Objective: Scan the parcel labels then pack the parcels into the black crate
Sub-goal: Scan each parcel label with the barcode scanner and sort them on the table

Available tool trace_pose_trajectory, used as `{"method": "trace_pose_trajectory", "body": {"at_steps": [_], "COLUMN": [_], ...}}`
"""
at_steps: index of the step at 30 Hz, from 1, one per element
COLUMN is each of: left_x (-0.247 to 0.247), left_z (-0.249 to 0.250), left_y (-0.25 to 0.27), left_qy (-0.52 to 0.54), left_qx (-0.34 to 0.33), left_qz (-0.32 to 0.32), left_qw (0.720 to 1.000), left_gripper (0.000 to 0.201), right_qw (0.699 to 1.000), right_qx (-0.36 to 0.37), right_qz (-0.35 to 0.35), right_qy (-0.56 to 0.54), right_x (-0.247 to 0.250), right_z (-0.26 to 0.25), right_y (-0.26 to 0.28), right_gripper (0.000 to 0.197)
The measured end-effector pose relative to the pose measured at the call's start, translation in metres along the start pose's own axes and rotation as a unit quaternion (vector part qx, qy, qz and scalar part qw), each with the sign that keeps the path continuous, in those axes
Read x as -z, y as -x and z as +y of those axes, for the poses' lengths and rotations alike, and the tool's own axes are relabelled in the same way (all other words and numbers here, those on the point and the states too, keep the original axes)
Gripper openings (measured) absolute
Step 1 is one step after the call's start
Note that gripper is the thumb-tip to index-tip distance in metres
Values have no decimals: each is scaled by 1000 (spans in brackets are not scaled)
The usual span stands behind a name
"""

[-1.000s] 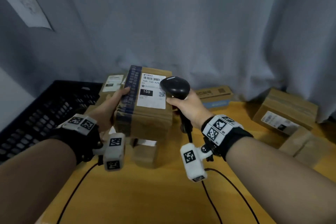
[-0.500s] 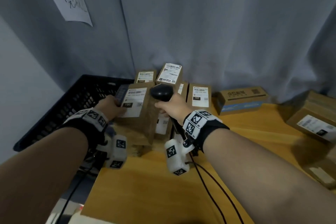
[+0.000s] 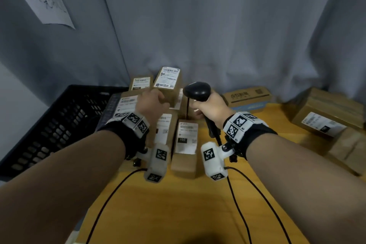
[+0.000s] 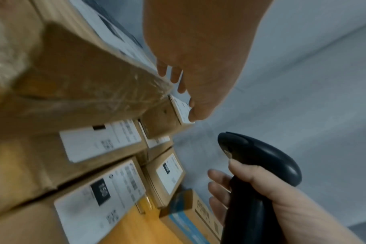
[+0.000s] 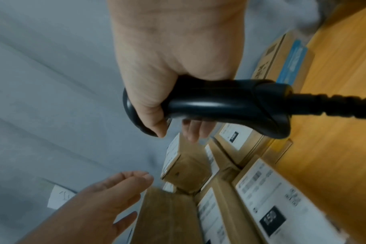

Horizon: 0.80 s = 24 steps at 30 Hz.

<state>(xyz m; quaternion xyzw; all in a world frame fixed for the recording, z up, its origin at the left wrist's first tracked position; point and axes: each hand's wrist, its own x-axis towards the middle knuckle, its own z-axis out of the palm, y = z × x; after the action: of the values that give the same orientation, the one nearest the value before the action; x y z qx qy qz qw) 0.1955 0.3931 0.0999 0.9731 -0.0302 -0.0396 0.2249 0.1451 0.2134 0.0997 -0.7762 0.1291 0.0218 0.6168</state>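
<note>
My right hand grips a black barcode scanner by its handle, its head up over the stack of brown parcels. My left hand hovers open above the stack, fingers straight and holding nothing; the right wrist view shows the same open left hand. Left of it lies a parcel with a dark tape strip, at the right end of the black crate. I cannot tell if it lies fully inside. A small upright parcel tops the stack.
A box with a blue stripe stands behind the scanner. More brown boxes sit at the right on the wooden table. A grey curtain with a paper note closes the back. Cables trail from both wrists.
My left hand carried the taped parcel left to the crate, let go of it, and now hovers open over the stack. The scanner stayed in my right hand.
</note>
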Motion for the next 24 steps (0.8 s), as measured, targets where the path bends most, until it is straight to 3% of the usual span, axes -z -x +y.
{"method": "trace_pose_trajectory", "body": {"at_steps": [5,10,15,18,24], "left_x": [-31,-78,-125,-154,-205], "left_z": [61,127,186,211,233], "left_y": [0,1,-5,-17,-59], "left_qy": [17,13,28,-3,-123], "left_qx": [-35,-85,-109,-107,-74], "left_qz": [-51,-67,-97,-117,-124], "left_qw": [998,994,989,987,982], "left_gripper": [26,36,33,40,71], "right_qw": [999,995,986,984,978], "right_qx": [-19,-35,-69,-85,-137], "right_qz": [43,98,148,154,157], "right_qy": [-1,14,-19,-29,-19], "right_x": [71,157,237,272,306], "right_z": [23,47,71,91,127], "right_y": [8,18,12,3,-37], "right_gripper": [34,22,26,28,29]}}
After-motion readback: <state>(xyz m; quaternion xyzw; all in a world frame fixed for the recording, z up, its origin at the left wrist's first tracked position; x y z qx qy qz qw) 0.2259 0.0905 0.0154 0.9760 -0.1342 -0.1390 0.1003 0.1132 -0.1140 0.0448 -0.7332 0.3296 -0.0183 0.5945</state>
